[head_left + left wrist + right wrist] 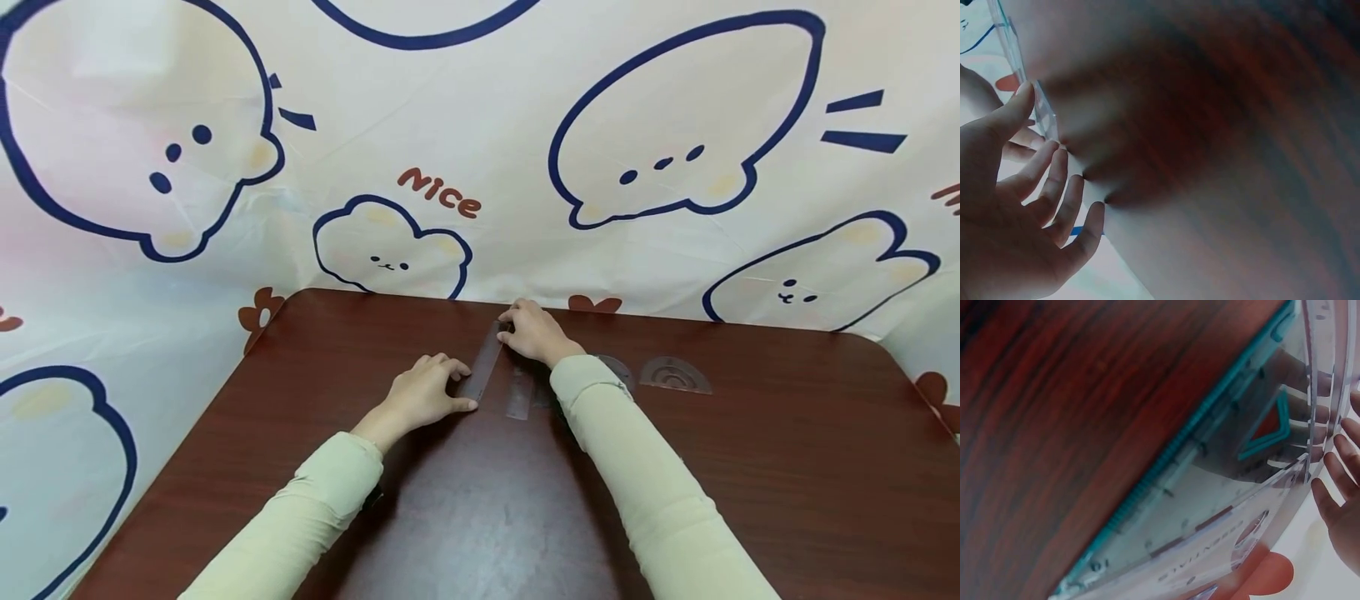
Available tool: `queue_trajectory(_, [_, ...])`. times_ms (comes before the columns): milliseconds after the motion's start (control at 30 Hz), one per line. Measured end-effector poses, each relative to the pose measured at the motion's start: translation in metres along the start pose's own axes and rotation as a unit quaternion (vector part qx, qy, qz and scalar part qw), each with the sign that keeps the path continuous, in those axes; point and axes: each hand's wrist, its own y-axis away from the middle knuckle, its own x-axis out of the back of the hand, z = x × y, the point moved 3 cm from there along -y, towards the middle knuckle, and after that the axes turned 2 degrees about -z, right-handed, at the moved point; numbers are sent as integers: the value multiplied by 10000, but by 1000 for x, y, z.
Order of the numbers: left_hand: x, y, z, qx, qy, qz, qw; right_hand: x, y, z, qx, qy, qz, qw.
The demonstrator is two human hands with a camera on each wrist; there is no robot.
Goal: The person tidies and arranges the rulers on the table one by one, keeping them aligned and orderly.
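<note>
A long clear ruler slants away over the dark table, between both hands. At its near end, the left hand holds it with the thumb at the lower corner and a finger at the left edge. The right hand pinches its far end between thumb and fingers. The left wrist view shows the ruler's edge by the thumb and index fingertips, the other fingers spread. Close in the right wrist view lies a clear set square with a teal edge; in the head view the right forearm partly hides it.
Right of the long ruler lies a shorter clear ruler. A clear protractor sits further right, with another curved clear piece beside the right sleeve. A patterned cloth rises behind the table.
</note>
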Motion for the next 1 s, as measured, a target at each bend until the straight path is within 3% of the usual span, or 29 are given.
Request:
queue_trajectory(300, [-3,-2,-2,-3,-85,89,9999,-1,4,2,-237,-391,-128,9989])
queue_trajectory(633, [-2,-3,-3,-39,135,161,9998,7,7,5,-183,-1313,383,9904])
queue_trajectory(1000, [-4,-2,-2,20,486,225,9986,20,13,-5,95,-1187,621,9909])
